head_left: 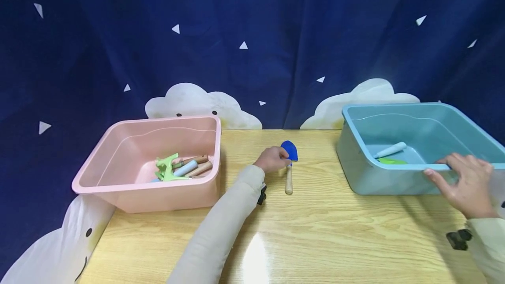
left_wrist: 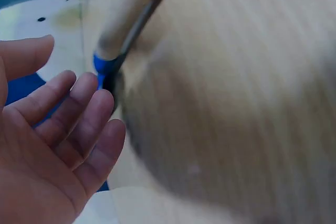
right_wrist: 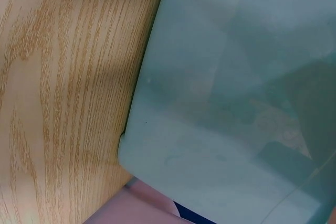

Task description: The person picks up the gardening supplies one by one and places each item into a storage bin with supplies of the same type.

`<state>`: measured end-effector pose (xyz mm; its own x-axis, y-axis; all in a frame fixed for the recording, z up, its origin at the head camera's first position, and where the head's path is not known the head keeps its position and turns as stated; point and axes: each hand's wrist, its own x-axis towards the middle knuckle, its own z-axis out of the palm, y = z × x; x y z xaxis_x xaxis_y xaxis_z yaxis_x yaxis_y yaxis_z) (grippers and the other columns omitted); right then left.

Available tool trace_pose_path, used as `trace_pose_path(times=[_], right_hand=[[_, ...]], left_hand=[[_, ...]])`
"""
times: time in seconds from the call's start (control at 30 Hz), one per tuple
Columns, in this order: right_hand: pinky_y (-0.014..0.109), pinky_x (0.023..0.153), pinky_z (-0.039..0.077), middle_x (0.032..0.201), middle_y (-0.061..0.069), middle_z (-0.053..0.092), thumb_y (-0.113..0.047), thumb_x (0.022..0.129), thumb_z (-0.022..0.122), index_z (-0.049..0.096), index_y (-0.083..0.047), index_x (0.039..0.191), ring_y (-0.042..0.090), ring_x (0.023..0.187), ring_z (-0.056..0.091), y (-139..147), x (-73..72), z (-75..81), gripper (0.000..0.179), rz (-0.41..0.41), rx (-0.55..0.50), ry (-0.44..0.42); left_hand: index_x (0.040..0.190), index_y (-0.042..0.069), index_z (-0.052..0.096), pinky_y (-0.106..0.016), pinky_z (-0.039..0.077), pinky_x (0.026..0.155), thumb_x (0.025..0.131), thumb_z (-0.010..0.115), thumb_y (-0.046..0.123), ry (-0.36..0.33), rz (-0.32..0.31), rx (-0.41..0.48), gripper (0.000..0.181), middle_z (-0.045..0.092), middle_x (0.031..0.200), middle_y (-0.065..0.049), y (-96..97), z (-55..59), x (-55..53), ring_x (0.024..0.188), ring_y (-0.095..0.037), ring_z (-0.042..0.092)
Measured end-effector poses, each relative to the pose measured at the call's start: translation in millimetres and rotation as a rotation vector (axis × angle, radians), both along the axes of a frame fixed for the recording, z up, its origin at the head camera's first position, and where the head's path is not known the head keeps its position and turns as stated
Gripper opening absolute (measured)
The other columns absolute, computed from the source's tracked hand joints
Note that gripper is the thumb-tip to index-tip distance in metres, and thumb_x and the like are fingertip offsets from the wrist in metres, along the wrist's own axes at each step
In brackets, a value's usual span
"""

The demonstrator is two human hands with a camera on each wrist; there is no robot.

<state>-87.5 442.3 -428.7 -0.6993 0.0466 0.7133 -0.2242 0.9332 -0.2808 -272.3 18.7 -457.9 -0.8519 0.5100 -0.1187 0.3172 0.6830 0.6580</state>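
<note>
A small hand trowel (head_left: 289,181) with a blue blade and wooden handle lies on the table between the two bins. At its neck is my left hand (head_left: 273,159), partly covering the blade. In the left wrist view the fingers of this hand (left_wrist: 50,129) are loosely bent beside the blue neck, thumb apart, and the wooden handle (left_wrist: 123,17) points away from them. My right hand (head_left: 467,183) is at the near rim of the blue bin (head_left: 357,174), fingers over the edge and thumb outside. The right wrist view shows mostly the bin's wall (right_wrist: 210,98).
On the left stands a pink bin (head_left: 169,198) holding a light green plastic piece (head_left: 168,168) and several handled tools. Inside the blue bin lie a pale blue handle (head_left: 390,149) and a green piece (head_left: 390,161). A dark blue curtain (head_left: 236,3) hangs behind the table.
</note>
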Motion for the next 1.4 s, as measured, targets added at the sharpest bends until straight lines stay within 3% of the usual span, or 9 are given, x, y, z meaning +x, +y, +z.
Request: trace_pose_path(times=[0.1,0.2,0.27,0.5,0.73,1.0,1.17,1.27,1.4], right_hand=[[0.060,0.089,0.019,0.080,0.021,0.057,-0.051,0.085,0.070,0.063,-0.001,0.082,-0.024,0.092,0.023,0.7,0.1,-0.3,0.051,0.002,-0.009,0.004],[0.059,0.089,0.019,0.081,0.024,0.058,-0.049,0.084,0.071,0.063,-0.001,0.081,-0.024,0.094,0.023,0.6,0.1,-0.6,0.049,0.000,-0.012,0.010],[0.060,0.090,0.019,0.081,0.024,0.058,-0.049,0.084,0.071,0.062,0.000,0.081,-0.024,0.094,0.023,0.2,0.0,-0.9,0.049,-0.001,-0.014,0.012],[0.063,0.091,0.018,0.081,0.025,0.058,-0.048,0.085,0.071,0.062,0.000,0.082,-0.023,0.094,0.023,-2.8,0.7,0.3,0.049,0.001,-0.025,0.004],[0.064,0.090,0.018,0.082,0.023,0.058,-0.046,0.085,0.071,0.062,-0.001,0.082,-0.024,0.094,0.023,-3.1,1.7,1.5,0.046,0.000,-0.023,0.000],[0.063,0.089,0.018,0.083,0.024,0.058,-0.042,0.084,0.072,0.063,0.000,0.083,-0.024,0.092,0.022,-1.2,2.7,1.7,0.043,-0.008,-0.018,-0.017],[0.062,0.089,0.019,0.082,0.022,0.059,-0.045,0.085,0.071,0.062,-0.002,0.082,-0.024,0.093,0.022,-1.3,1.7,1.6,0.044,-0.011,-0.002,-0.012],[0.056,0.088,0.020,0.082,0.020,0.060,-0.045,0.084,0.072,0.063,-0.004,0.082,-0.024,0.092,0.023,-1.9,0.5,1.4,0.042,-0.011,0.005,-0.007],[0.052,0.085,0.022,0.082,0.018,0.060,-0.046,0.083,0.072,0.064,-0.005,0.082,-0.024,0.091,0.024,-0.8,-0.4,1.4,0.042,-0.014,0.013,0.000]], left_hand=[[0.103,0.010,0.070,-0.026,0.049,0.073,0.090,0.066,0.039,-0.018,0.043,-0.070,0.032,0.070,0.098,-0.001,3.3,-6.1,4.9,0.089,-0.015,0.064],[0.071,0.015,0.057,-0.025,0.037,0.054,0.086,0.069,0.045,-0.045,0.076,-0.164,0.035,0.053,0.067,0.005,8.3,-9.7,10.9,0.062,-0.010,0.049],[0.060,0.017,0.043,-0.026,0.031,0.047,0.084,0.072,0.040,-0.064,0.100,-0.203,0.044,0.038,0.057,0.004,11.9,-10.8,14.7,0.053,-0.012,0.040],[0.061,0.015,0.047,-0.028,0.036,0.047,0.082,0.071,0.018,-0.123,0.200,-0.158,0.031,0.045,0.060,0.001,18.1,-10.2,22.3,0.054,-0.015,0.044],[0.060,0.016,0.044,-0.027,0.036,0.045,0.081,0.061,0.011,-0.141,0.208,-0.151,0.028,0.048,0.057,0.000,13.7,-9.0,19.4,0.049,-0.014,0.046],[0.053,0.019,0.037,-0.025,0.035,0.044,0.079,0.059,0.012,-0.101,0.216,-0.157,0.035,0.042,0.050,0.004,2.1,-7.9,12.8,0.046,-0.013,0.044],[0.054,0.019,0.034,-0.026,0.031,0.044,0.081,0.059,0.010,-0.167,0.250,-0.036,0.038,0.036,0.051,0.004,-4.2,-10.7,9.6,0.045,-0.013,0.037],[0.058,0.018,0.030,-0.026,0.030,0.047,0.085,0.061,0.010,-0.267,0.284,0.126,0.042,0.030,0.057,0.004,-8.1,-10.6,10.2,0.049,-0.012,0.032],[0.067,0.017,0.035,-0.024,0.040,0.055,0.091,0.064,0.010,-0.478,0.263,0.371,0.037,0.041,0.069,0.002,-14.4,-13.4,10.7,0.057,-0.010,0.043]])
